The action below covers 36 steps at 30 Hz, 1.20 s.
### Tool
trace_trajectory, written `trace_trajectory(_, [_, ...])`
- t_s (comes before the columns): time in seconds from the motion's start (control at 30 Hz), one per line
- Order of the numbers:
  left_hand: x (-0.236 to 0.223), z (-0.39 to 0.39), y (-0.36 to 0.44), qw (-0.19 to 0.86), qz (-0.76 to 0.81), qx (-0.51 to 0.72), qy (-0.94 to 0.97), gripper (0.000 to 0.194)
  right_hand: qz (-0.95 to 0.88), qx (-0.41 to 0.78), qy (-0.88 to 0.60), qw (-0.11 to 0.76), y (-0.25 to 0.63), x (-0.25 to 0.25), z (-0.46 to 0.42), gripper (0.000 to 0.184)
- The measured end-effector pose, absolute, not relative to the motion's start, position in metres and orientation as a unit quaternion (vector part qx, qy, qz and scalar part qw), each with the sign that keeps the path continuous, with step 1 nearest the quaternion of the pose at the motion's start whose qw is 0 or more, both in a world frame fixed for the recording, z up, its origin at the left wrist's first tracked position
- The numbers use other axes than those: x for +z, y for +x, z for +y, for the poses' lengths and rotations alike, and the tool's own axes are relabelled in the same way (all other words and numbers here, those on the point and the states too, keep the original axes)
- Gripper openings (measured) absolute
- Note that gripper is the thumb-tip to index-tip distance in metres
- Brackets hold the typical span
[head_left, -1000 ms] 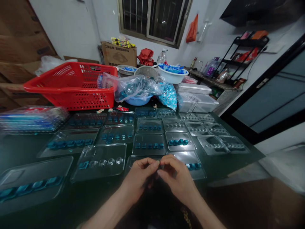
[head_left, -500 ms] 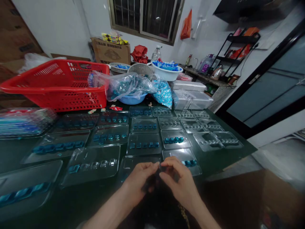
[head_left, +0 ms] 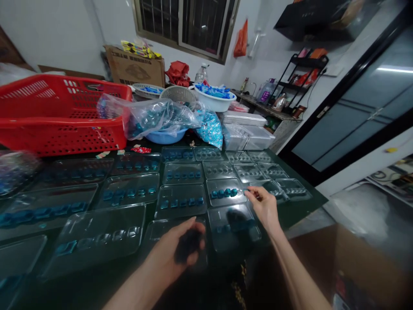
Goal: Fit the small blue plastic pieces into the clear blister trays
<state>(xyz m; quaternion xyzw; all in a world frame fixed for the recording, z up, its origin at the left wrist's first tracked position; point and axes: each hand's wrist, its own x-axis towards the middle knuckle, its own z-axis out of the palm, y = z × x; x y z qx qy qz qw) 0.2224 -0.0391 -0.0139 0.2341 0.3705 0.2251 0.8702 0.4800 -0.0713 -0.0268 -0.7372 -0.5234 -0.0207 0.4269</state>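
My right hand (head_left: 263, 204) pinches a small blue piece (head_left: 245, 190) between thumb and fingertips. It is at the right edge of a clear plastic tray (head_left: 213, 183) that holds a row of shiny blue square pieces (head_left: 225, 193). My left hand (head_left: 172, 247) is curled, nearer to me, above another clear tray (head_left: 155, 226). Something dark (head_left: 189, 245) shows inside its fingers; I cannot make out what it is. Below my right hand lies a tray (head_left: 217, 243) with blue pieces, partly in shadow.
More clear trays with rows of blue or clear squares cover the dark green table. Behind them stand a red basket (head_left: 64, 125), a plastic bag (head_left: 161, 114) over a blue basin (head_left: 167, 135), a bag of blue bits (head_left: 209, 127) and stacked clear boxes (head_left: 250, 137).
My hands were together over the near trays and have parted. The right has moved forward and right with a small blue piece; the left has moved back to the left. The view has turned right.
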Motion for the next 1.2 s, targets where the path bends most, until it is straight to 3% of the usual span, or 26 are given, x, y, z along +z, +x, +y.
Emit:
trace_trajectory(0.17, [-0.015,-0.035,0.217,0.872,0.36,0.235,0.235,0.024,-0.557,-0.032,-0.742,0.371,0.525,-0.054,-0.037,0.019])
trace_trajectory(0.57, [-0.019,-0.031,0.217,0.863,0.377,0.255,0.222,0.021,-0.609,-0.038,-0.757,0.234,0.51,-0.063,-0.028,0.022])
trace_trajectory(0.73, [-0.009,-0.03,0.211,0.869,0.387,0.251,0.179,0.024,-0.614,-0.023,-0.755,0.229,0.516,-0.046,-0.033,0.015])
trace_trajectory(0.83, [-0.007,-0.029,0.204,0.875,0.373,0.269,0.152,0.022,-0.598,-0.026,-0.758,0.259,0.516,-0.028,-0.043,0.029])
trace_trajectory(0.97, [-0.008,-0.028,0.2,0.888,0.335,0.291,0.119,0.024,-0.61,-0.008,-0.728,0.312,0.465,0.001,-0.064,0.03])
trace_trajectory(1.03, [-0.01,-0.027,0.2,0.897,0.309,0.298,0.108,0.025,-0.663,0.061,-0.659,0.349,0.422,0.017,-0.077,0.023])
trace_trajectory(1.2, [-0.013,-0.026,0.196,0.894,0.297,0.321,0.096,0.022,-0.771,0.116,-0.56,0.282,0.344,0.037,-0.09,0.033])
